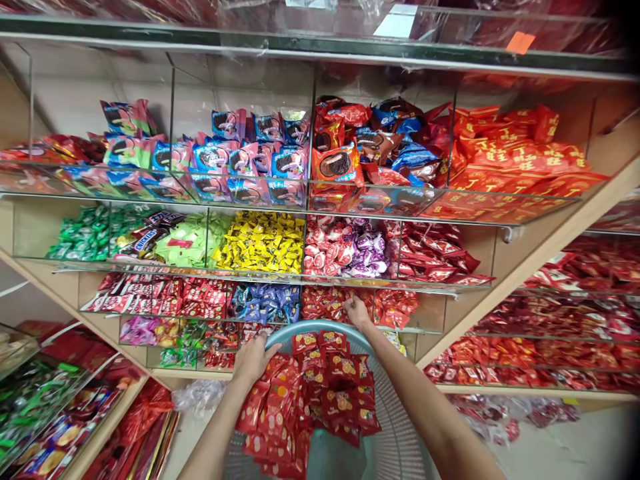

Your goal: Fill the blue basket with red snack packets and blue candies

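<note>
As L hand grips, basket opens up, long axis unclr.

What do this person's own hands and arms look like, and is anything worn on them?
The left hand and right hand are ungloved. The left forearm and right forearm are bare, with no sleeve, watch or bracelet in view.

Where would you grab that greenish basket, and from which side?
Probably by the basket rim, from above on the left, near the left hand: it is raised and curved, while red packets cover much of the inside.
</note>
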Demonstrator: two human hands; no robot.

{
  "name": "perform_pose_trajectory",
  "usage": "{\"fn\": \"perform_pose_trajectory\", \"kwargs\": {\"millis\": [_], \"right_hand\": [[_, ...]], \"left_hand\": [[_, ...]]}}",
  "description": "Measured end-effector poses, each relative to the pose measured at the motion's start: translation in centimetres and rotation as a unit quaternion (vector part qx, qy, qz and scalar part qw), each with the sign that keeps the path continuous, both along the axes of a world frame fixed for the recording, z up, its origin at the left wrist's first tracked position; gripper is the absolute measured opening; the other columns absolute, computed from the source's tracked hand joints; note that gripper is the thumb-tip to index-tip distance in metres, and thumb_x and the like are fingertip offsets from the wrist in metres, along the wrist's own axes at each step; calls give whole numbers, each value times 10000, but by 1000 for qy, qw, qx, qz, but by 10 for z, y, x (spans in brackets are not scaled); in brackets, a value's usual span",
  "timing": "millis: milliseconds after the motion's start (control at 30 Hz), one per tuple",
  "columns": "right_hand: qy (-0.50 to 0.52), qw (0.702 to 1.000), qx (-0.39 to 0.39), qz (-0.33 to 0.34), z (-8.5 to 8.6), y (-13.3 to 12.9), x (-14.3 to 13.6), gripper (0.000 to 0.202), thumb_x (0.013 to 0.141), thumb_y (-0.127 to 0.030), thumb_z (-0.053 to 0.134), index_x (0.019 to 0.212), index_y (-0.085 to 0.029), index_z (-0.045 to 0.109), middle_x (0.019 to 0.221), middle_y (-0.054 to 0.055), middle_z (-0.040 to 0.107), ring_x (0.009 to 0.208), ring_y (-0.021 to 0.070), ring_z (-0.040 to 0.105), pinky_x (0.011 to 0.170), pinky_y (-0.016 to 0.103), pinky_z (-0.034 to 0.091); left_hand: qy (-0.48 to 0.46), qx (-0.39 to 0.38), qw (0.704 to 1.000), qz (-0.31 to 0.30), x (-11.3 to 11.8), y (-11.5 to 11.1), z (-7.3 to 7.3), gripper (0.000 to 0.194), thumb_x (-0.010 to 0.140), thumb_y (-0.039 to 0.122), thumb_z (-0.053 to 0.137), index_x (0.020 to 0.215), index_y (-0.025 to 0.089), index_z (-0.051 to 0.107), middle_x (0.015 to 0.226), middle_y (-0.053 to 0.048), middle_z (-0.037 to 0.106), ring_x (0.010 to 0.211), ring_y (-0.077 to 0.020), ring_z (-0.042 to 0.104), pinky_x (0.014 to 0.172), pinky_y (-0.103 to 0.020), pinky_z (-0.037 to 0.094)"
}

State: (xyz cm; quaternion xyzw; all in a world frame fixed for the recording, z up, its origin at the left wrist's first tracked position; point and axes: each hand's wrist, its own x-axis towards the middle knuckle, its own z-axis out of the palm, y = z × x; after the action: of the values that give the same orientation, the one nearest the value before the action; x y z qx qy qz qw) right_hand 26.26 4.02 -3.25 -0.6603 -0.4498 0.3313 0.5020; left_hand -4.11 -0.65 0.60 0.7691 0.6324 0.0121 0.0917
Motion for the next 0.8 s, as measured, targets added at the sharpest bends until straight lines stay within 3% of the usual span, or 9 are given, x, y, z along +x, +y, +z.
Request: {"fn": "perform_pose_trajectory", "kwargs": {"millis": [167, 367, 567, 800], "right_hand": [[28, 997, 68, 33, 32, -24, -6, 258, 707, -433, 517, 711, -206, 396, 632, -8, 540, 619, 137, 572, 579, 255, 478], [155, 981, 103, 49, 67, -93, -11, 269, 680, -412, 590, 746, -187, 457, 684, 11, 598, 689, 153, 611, 671, 294, 502], [235, 972, 18, -12, 65, -154, -5, 295, 596, -361, 674, 708, -163, 485, 627, -3, 592, 660, 155, 622, 643, 271, 512], [260, 966, -8, -3, 66, -173, -19, 437, 587, -370, 669, 947, -190, 499, 692, -11, 593, 681, 166, 621, 663, 311, 516]], "left_hand": [[-9, 3, 1000, -4, 0, 0, 1, 488, 787, 559, 286, 1027, 186, 489, 851, -104, 635, 814, -237, 594, 662, -284, 404], [-8, -18, 1000, 11, 3, -2, 5, 483, 784, 548, 319, 1046, 181, 493, 880, -117, 627, 846, -233, 586, 682, -280, 404], [0, -28, 999, 18, 4, -2, 6, 509, 769, 567, 331, 1068, 187, 489, 889, -120, 625, 841, -240, 584, 680, -290, 403], [-7, -34, 999, 30, 5, -3, 6, 500, 772, 567, 328, 1064, 196, 493, 912, -114, 620, 859, -225, 576, 686, -279, 394]]}}
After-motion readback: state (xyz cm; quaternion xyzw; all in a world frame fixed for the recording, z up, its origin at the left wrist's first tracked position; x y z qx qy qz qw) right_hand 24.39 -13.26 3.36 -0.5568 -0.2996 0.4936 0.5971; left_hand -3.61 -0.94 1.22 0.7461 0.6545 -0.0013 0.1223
